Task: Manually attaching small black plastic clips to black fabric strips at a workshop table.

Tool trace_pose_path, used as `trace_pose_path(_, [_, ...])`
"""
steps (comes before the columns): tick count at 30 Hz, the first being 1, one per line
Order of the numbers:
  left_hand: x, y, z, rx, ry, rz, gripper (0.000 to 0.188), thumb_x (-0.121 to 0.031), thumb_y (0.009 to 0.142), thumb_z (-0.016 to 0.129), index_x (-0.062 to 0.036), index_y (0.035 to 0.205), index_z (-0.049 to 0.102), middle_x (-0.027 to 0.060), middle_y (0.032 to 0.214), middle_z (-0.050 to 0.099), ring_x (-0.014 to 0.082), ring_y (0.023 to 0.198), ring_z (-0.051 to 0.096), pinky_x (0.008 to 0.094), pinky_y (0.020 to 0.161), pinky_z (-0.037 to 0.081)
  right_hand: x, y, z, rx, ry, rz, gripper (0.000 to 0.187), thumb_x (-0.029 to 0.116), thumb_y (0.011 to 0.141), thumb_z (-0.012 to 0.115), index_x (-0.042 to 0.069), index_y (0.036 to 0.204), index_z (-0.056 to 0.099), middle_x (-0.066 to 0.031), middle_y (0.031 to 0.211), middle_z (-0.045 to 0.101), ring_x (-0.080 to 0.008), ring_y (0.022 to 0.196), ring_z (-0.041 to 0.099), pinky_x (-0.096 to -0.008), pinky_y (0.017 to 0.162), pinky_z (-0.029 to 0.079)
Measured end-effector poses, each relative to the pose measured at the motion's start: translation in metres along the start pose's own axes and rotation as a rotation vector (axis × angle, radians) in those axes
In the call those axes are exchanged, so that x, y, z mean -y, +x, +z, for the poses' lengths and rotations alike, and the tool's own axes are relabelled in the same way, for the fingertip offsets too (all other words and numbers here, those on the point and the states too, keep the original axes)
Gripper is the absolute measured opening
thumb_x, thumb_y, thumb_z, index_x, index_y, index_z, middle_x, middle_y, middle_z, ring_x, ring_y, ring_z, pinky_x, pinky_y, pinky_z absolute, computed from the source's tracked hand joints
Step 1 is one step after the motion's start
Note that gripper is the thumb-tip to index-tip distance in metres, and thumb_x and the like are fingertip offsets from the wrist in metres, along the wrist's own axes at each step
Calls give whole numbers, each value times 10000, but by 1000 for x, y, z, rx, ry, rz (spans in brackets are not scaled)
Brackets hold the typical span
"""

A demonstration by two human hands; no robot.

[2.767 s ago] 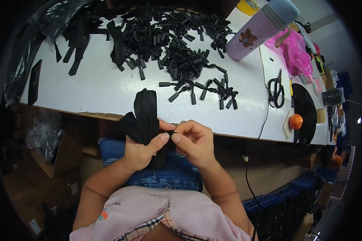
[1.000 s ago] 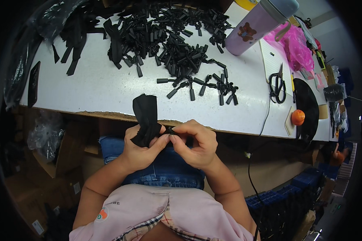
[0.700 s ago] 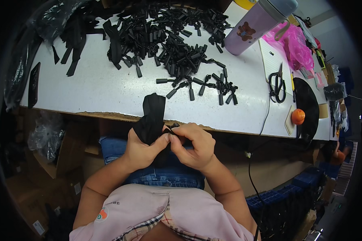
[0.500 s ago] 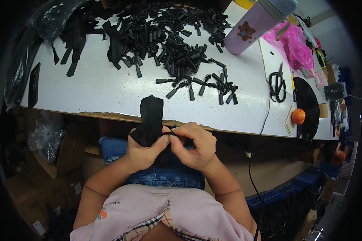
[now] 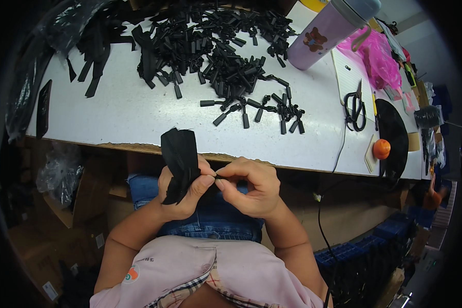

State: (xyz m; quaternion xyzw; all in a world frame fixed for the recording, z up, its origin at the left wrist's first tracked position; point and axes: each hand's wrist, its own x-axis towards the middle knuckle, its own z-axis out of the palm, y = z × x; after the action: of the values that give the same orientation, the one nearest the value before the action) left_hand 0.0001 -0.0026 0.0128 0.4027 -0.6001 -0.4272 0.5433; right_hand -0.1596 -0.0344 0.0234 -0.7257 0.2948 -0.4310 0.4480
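Note:
My left hand [image 5: 186, 186] is closed around black zipper tape [image 5: 178, 154], a folded bundle whose upper end stands out above my fingers. Its thumb and forefinger pinch a small dark piece, perhaps an end of that tape. Facing it, my right hand [image 5: 254, 186] pinches at the same spot with thumb and forefinger, the fingertips nearly touching the left ones. What lies between the right fingertips is mostly covered. Both hands are over my lap at the table's front edge. Beyond them on the table [image 5: 133, 115] lies a heap of black zipper sliders with long pulls [image 5: 236, 74].
More black strips [image 5: 95, 61] and clear plastic [image 5: 66, 25] lie at the left, near a phone [image 5: 44, 109]. On the right are a lilac bottle [image 5: 323, 36], scissors [image 5: 355, 108], an orange round object [image 5: 381, 149] and a pink bag [image 5: 377, 56]. A cable [image 5: 321, 220] hangs down.
The zipper tape bundle has shifted left and tilted, its lower end now in front of my left palm. My fingertips remain together, with the right hand slightly further right.

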Motion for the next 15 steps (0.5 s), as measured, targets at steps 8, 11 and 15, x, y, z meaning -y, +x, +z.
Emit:
trace_pose_path(8, [2, -1, -5, -46, -239, -454, 145, -137, 815, 553, -2, 864, 537, 15, 763, 539, 66, 682, 478, 204, 617, 396, 2, -1, 10, 1, -204, 27, 238, 35, 640, 655, 2, 862, 575, -39, 631, 516, -90, 447, 426, -210, 412, 359])
trace_pose_path(11, [3, 0, -1, 56, -166, -370, 127, -94, 794, 564, 1, 874, 535, 8, 768, 541, 67, 692, 482, 206, 621, 400, 9, 12, 6, -147, -190, -92, 266, 30, 665, 642, 6, 917, 561, -86, 720, 527, -129, 492, 497, -223, 420, 391])
trace_pose_path(15, [-4, 0, 6, 51, -243, -354, 153, -56, 752, 585, -13, 889, 533, 9, 759, 526, 54, 660, 463, 194, 599, 384, 1, 6, 5, -115, -67, -40, 141, -23, 703, 594, -11, 839, 557, -57, 703, 515, -70, 456, 426, -185, 420, 353])
